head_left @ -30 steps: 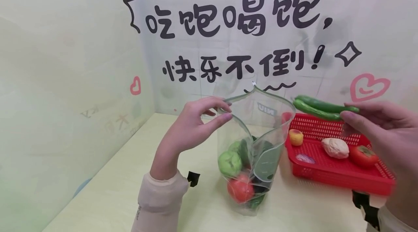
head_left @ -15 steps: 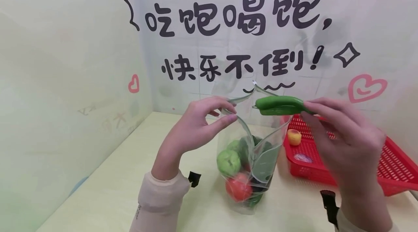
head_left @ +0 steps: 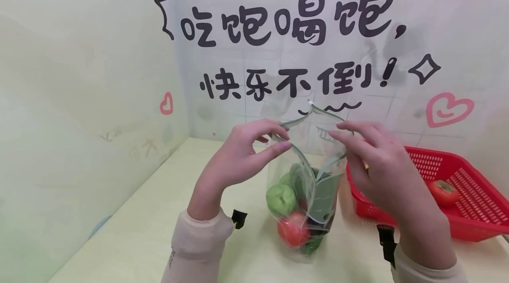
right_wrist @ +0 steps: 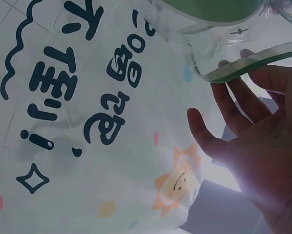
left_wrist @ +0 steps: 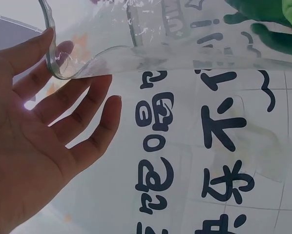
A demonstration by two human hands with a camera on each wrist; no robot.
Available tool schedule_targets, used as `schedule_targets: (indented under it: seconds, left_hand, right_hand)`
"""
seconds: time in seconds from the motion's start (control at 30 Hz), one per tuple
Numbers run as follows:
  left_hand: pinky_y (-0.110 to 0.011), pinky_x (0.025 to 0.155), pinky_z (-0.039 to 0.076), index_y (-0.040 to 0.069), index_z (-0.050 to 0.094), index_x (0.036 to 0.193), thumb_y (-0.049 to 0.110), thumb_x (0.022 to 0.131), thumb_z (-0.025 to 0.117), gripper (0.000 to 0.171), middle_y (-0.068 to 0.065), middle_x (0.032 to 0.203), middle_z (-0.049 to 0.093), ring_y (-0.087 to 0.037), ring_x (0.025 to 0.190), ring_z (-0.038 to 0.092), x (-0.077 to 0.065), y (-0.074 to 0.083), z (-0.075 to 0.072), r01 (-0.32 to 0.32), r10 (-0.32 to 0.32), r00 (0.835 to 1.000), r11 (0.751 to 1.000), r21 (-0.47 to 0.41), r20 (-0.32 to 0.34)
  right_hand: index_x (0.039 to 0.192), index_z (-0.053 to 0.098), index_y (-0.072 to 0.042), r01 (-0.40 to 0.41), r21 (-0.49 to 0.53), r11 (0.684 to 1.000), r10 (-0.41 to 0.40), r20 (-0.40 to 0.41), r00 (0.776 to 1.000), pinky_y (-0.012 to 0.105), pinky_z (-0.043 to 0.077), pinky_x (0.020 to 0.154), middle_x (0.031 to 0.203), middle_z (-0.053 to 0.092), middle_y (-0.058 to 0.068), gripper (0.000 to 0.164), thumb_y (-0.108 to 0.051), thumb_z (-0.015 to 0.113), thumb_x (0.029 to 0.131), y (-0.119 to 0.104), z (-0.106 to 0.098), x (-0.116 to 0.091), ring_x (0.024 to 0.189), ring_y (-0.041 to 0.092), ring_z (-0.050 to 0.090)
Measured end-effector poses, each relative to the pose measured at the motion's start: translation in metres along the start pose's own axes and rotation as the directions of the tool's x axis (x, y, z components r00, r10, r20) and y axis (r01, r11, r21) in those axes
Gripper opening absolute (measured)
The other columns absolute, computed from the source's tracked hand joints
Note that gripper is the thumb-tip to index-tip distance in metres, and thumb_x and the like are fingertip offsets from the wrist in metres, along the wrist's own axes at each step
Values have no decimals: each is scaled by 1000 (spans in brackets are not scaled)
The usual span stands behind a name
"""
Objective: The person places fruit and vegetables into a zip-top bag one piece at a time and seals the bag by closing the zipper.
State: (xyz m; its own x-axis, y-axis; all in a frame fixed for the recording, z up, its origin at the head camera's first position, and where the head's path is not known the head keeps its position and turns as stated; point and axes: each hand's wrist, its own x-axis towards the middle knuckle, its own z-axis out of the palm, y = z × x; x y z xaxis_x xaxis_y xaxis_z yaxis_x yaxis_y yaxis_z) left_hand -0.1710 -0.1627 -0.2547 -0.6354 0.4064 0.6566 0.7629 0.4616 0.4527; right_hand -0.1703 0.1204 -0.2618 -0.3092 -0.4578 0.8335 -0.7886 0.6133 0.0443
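A clear zip bag (head_left: 323, 196) with a green-edged mouth stands upright on the table, its mouth spread wide. Through the plastic show a round green vegetable (head_left: 280, 200), a red tomato (head_left: 293, 230) and darker green pieces lower down. My left hand (head_left: 242, 154) pinches the left rim between thumb and index finger, the other fingers loosely bent, as the left wrist view shows. On the opposite side, my right hand (head_left: 381, 163) has its thumb and fingers on either side of the bag's green strip (right_wrist: 234, 70). No peppers are in the right hand.
Right of the bag sits a red perforated basket (head_left: 487, 194), partly hidden behind the right hand and forearm. An orange-red persimmon (head_left: 443, 193) lies in it. The pale yellow table (head_left: 159, 225) meets printed walls at the back and left.
The right hand carried two green peppers left over the bag's mouth and let go of them. It now has its fingers at the right rim. The left hand stayed on its rim.
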Motion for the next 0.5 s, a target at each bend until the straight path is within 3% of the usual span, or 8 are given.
schedule_targets:
  seconds: [0.07,0.13,0.2,0.27,0.37,0.5]
  left_hand:
    - [-41,96,62,12,77,111,19,101,74,12,0,114,78,-14,114,70,2,0,0,0,0,1000,1000,-5,7]
    - [-42,96,62,13,77,111,19,101,74,12,0,114,78,-14,113,70,2,1,-1,6,-6,1000,1000,-4,8]
    - [-43,96,62,13,77,111,19,101,75,11,0,114,78,-13,113,70,2,0,-1,15,-15,1000,1000,-2,1]
    - [-43,96,62,13,77,110,18,101,75,11,0,114,78,-14,113,70,1,-2,-2,20,-20,1000,1000,1,-7]
    - [-42,97,62,13,77,110,18,100,75,11,0,113,78,-14,114,71,1,-3,-2,19,-19,1000,1000,6,-15]
    - [-42,97,62,12,77,110,17,100,76,11,-1,113,78,-15,114,71,3,-2,-4,11,-11,1000,1000,6,-21]
  right_hand:
    - [132,74,-8,-26,10,1000,26,-28,999,10,50,104,132,71,18,46,5,73,88,2,-7,-2,119,36,66]
    - [130,74,-4,-48,17,999,49,-62,997,-4,36,101,131,71,19,38,-1,69,93,6,-13,-4,119,36,66]
    - [127,75,-1,-62,16,998,63,-93,994,-4,36,100,128,72,21,31,-16,65,102,10,-18,-6,117,37,67]
    - [124,76,1,-67,16,998,69,-120,990,-4,37,100,125,73,22,42,-33,58,108,15,-22,-8,114,38,68]
    - [121,77,0,-61,17,998,63,-158,985,-3,38,102,120,75,21,61,-53,50,109,18,-27,-10,108,37,70]
    - [121,78,-2,-80,-3,997,79,-148,986,-3,37,104,119,76,19,65,-60,52,106,15,-36,-11,106,36,71]
